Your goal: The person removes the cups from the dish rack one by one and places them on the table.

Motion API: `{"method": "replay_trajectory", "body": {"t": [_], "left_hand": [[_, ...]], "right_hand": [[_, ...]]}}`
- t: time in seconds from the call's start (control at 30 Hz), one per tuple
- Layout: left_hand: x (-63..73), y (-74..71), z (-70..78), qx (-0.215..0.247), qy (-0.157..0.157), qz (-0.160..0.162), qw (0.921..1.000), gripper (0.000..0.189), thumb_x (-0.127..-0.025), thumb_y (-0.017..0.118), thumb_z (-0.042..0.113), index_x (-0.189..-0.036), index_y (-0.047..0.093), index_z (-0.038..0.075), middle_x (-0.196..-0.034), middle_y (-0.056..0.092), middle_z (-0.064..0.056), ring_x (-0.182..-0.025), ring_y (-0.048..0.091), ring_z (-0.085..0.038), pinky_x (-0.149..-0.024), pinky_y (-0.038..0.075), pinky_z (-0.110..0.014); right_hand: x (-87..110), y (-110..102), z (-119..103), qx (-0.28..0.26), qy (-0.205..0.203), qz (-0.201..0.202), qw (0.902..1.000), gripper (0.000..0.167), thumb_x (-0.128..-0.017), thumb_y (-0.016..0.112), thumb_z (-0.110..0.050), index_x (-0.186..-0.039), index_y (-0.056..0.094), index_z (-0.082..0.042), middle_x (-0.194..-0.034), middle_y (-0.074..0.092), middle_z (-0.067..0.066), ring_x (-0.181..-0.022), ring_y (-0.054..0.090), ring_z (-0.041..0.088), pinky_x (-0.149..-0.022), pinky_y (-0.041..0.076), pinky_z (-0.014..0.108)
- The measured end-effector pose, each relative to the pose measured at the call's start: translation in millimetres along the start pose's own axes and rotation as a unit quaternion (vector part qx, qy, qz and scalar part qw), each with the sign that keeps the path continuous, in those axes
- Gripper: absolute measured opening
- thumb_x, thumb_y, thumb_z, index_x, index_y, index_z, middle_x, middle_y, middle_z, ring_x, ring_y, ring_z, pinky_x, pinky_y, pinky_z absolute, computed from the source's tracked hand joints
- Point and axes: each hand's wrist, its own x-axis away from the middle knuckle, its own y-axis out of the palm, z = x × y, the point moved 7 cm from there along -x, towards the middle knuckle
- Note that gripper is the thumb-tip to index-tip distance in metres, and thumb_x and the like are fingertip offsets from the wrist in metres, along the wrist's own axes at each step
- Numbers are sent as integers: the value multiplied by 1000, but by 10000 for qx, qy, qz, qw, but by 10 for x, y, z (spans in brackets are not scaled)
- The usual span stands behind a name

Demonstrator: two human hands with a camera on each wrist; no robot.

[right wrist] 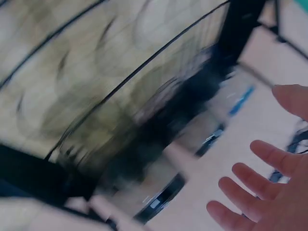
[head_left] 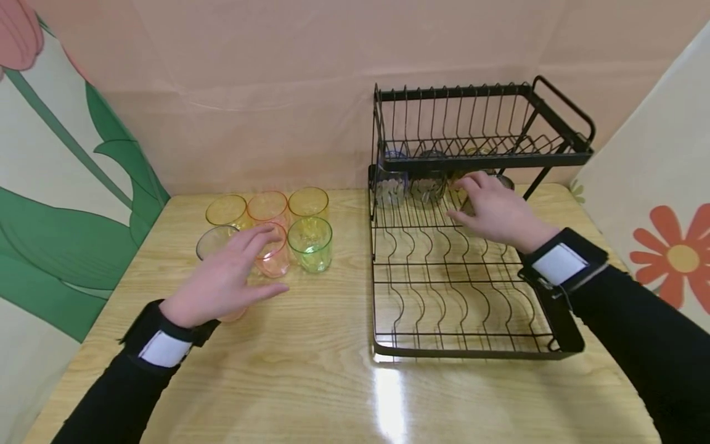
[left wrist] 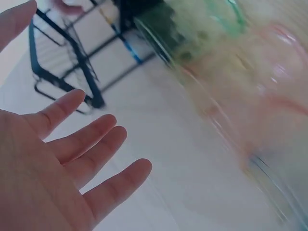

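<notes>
In the head view my left hand (head_left: 224, 277) hovers over the left group of drinking glasses, fingers extended and thumb apart. Beneath and around it stand a green glass (head_left: 310, 246), a red-pink glass (head_left: 275, 262) and a grey-rimmed glass (head_left: 208, 243), partly covered. My right hand (head_left: 496, 209) is under the upper tier of the black dish rack (head_left: 477, 354), beside a dark-rimmed glass (head_left: 506, 181) that it partly hides. The right wrist view shows its fingers (right wrist: 240, 192) spread, with nothing between them. A blue-rimmed glass (head_left: 391, 188) and another dark-rimmed glass (head_left: 429, 188) stand upside down further left in the rack.
Behind the near glasses stand a yellow glass (head_left: 226, 211), a pink glass (head_left: 268, 206) and an amber glass (head_left: 308, 202). The rack's upper basket (head_left: 488, 163) overhangs the back of its lower tier. Wood-grain tabletop (head_left: 310, 370) extends in front, with a pink backdrop (head_left: 266, 92) behind.
</notes>
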Motion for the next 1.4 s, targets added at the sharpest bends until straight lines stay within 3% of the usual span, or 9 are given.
{"method": "replay_trajectory", "body": {"t": [0.17, 0.33, 0.4, 0.67, 0.93, 1.13, 1.4], "left_hand": [[-191, 76, 192, 37, 329, -88, 9994, 76, -82, 72, 54, -136, 47, 6, -142, 42, -13, -133, 38, -29, -97, 45, -46], [-318, 158, 322, 164, 514, -177, 9984, 75, -84, 69, 55, -137, 47, 7, -142, 43, -13, -129, 42, -27, -99, 43, -44], [-351, 198, 359, 173, 556, -190, 9981, 75, -84, 68, 55, -138, 46, 7, -142, 43, -12, -126, 45, -26, -94, 47, -41], [-427, 331, 471, 325, 734, -185, 9966, 73, -84, 70, 53, -137, 48, 9, -143, 43, -14, -126, 46, -27, -93, 48, -42], [-444, 417, 497, 332, 641, -375, 9967, 72, -85, 67, 57, -137, 47, 12, -145, 42, -11, -130, 43, -24, -99, 44, -41], [-444, 438, 517, 410, 663, -389, 9962, 72, -84, 68, 55, -138, 47, 11, -145, 42, -11, -131, 41, -23, -102, 41, -41], [-431, 465, 523, 474, 698, -363, 9958, 72, -84, 69, 54, -137, 48, 9, -146, 41, -12, -132, 41, -24, -104, 39, -41]], "right_hand": [[-169, 119, 327, 564, 624, -537, 9950, 67, -97, 56, -42, -140, 36, 5, -135, 36, 37, -122, 36, 53, -91, 37, 66], [-301, 193, 569, 586, 1258, -881, 9864, 79, -98, 45, -52, -146, 28, 8, -133, 37, 42, -120, 37, 56, -91, 37, 67], [-339, 210, 627, 552, 1404, -956, 9839, 80, -99, 44, -51, -145, 27, 12, -131, 38, 44, -119, 38, 57, -90, 38, 66], [-395, 286, 764, 444, 1660, -1078, 9792, 79, -100, 43, -47, -141, 28, 19, -136, 34, 44, -126, 30, 57, -103, 27, 64], [-391, 393, 894, 179, 1920, -1007, 9761, 84, -99, 43, -48, -144, 18, 19, -139, 22, 48, -124, 27, 61, -94, 34, 67], [-407, 411, 905, 215, 1973, -969, 9753, 83, -99, 45, -47, -145, 19, 18, -139, 21, 48, -122, 28, 62, -91, 36, 67], [-414, 437, 893, 326, 1995, -1091, 9733, 80, -102, 33, -49, -147, 16, 14, -139, 18, 50, -125, 22, 63, -95, 33, 69]]}}
